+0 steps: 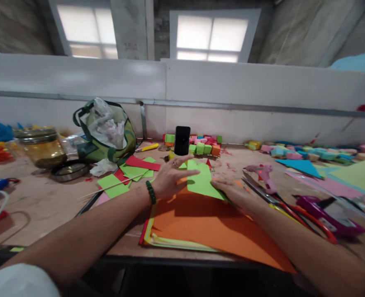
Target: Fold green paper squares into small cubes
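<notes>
Green paper (202,181) lies over the far part of the orange sheet (195,218), between my two hands, near the middle of the worktop (123,243). My left hand (170,177) has its fingers spread and loose, with fingertips over the paper's left edge; I see no clench there. My right hand (233,192) rests low at the paper's right edge, fingers touching it, but from here I cannot tell whether they pinch it or only press.

Beneath the orange sheet is a stack of coloured sheets (182,244) along the worktop's near edge, and the orange one's near right corner hangs past that edge. Just beyond the paper, toward the far edge, I have the phone (182,140) standing upright, with small paper blocks (203,148) around it. Left of my left hand lie green and red paper pieces (114,185) with a thin stick (108,189) across them; the yellow cutter (150,147) is farther back. On my right, the scissors (281,204) lie beside the pink glue gun (265,177), and the purple glue gun (331,216) sits nearer the right edge.
</notes>
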A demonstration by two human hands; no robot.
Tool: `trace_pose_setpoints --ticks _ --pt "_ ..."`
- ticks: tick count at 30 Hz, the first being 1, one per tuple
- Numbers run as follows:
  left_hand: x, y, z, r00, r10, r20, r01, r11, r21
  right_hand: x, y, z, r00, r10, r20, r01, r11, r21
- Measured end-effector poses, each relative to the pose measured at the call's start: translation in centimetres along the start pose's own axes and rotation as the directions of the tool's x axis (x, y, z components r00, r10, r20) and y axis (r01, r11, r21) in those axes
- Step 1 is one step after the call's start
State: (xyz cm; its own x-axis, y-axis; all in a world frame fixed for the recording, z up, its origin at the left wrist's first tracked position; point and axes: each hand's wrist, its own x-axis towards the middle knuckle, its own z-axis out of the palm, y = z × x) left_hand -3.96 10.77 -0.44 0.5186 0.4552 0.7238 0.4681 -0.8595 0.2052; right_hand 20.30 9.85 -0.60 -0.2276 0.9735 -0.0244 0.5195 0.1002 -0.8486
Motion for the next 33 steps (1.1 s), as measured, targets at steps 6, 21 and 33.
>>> trace_pose_setpoints --ticks 6,21,33 --pt "0.4 0.8 -0.4 0.99 0.103 0.093 -0.101 0.995 -0.024 -1.0 -1.8 -0.8 0.961 -0.275 -0.009 0.267 0.939 -0.217" --pt "0.4 0.6 -1.4 0.955 -0.092 -0.282 0.152 0.968 0.2 1.7 -4.9 0.0 0.883 -0.464 -0.071 0.453 0.882 -0.128" --pt "0.1 1.8 -0.7 0.98 -0.111 -0.165 0.131 0.984 0.12 1.3 -3.3 1.4 0.889 -0.437 -0.137 0.442 0.897 0.003"
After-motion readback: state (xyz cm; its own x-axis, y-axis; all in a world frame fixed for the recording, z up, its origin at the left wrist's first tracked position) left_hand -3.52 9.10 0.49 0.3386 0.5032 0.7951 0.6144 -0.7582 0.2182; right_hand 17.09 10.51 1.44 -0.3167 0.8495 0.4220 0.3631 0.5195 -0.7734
